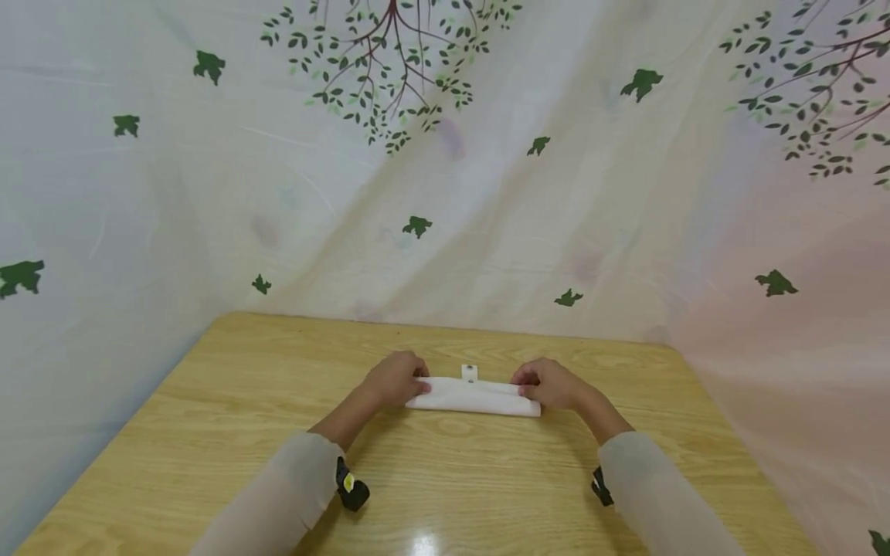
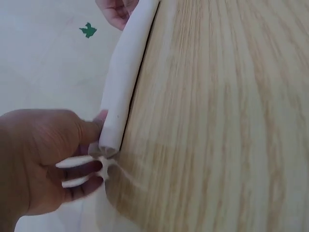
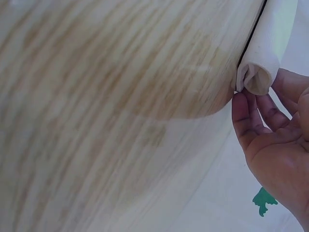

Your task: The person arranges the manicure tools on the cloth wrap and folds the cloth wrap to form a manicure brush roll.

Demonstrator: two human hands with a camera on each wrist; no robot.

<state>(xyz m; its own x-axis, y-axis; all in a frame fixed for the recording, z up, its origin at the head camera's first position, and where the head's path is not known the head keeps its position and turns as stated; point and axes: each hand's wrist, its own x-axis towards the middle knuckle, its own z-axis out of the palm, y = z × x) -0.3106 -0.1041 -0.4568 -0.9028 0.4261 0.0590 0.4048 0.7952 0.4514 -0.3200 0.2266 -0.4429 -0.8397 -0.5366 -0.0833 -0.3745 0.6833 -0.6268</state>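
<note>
A white rolled-up cloth [image 1: 473, 398] lies crosswise on the wooden table, with a small white tab [image 1: 469, 372] bearing dark snap-like dots sticking up behind it. At its left end, my left hand [image 1: 396, 378] pinches the roll between thumb and fingers. My right hand [image 1: 553, 384] pinches the opposite end, thumb on the near side. The left wrist view shows the cloth [image 2: 124, 72] as a long tube with a dark line along its lower edge. Spiral layers show at the roll's end [image 3: 260, 72] in the right wrist view, beside the curled fingers of my right hand [image 3: 273, 130].
The wooden table [image 1: 480, 479] extends around the roll, its far edge meeting a pale curtain [image 1: 334, 232] printed with leaves and branches. Black wrist cameras, such as the left one [image 1: 352, 488], sit below the beige sleeves [image 1: 278, 494].
</note>
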